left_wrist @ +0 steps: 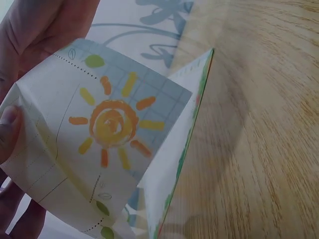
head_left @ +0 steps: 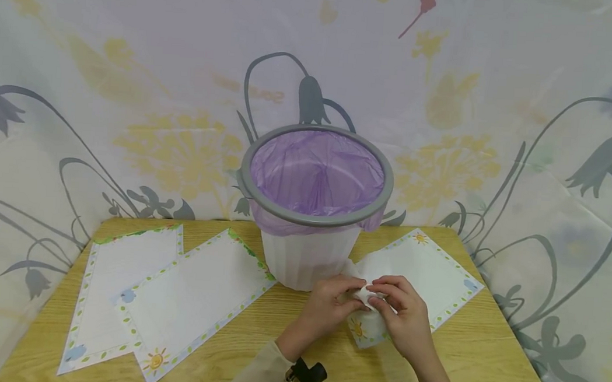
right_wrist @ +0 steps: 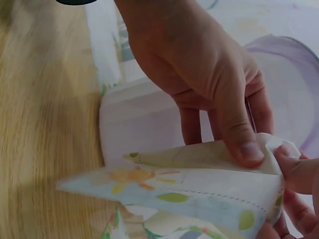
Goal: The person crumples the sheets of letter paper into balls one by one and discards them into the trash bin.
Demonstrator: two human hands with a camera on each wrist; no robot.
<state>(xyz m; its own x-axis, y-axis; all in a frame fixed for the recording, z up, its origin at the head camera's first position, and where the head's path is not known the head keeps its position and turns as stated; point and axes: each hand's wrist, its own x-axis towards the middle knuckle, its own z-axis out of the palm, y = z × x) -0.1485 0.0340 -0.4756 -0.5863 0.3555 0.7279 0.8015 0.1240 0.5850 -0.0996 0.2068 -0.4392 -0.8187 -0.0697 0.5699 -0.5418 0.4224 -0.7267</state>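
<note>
Both hands hold one white paper sheet with a printed leaf border, gathered and crumpled between their fingertips. My left hand (head_left: 325,309) pinches the crumpled sheet (head_left: 365,297) from the left. Opposite it, the right hand (head_left: 408,323) grips it with thumb and bent fingers. A loose corner with an orange sun (left_wrist: 113,124) hangs from the bunched part in the left wrist view. Folds run towards the left hand's thumb (right_wrist: 244,149) in the right wrist view. Beneath the hands lies another bordered sheet (head_left: 433,269), flat on the table and partly covered.
A white wastebasket (head_left: 307,264) with a grey rim (head_left: 315,219) and purple liner (head_left: 319,177) stands just behind the hands. Two bordered sheets overlap at the left, the upper sheet (head_left: 194,301) across the other sheet (head_left: 128,262). A flower-patterned curtain (head_left: 186,90) surrounds the wooden table (head_left: 244,339).
</note>
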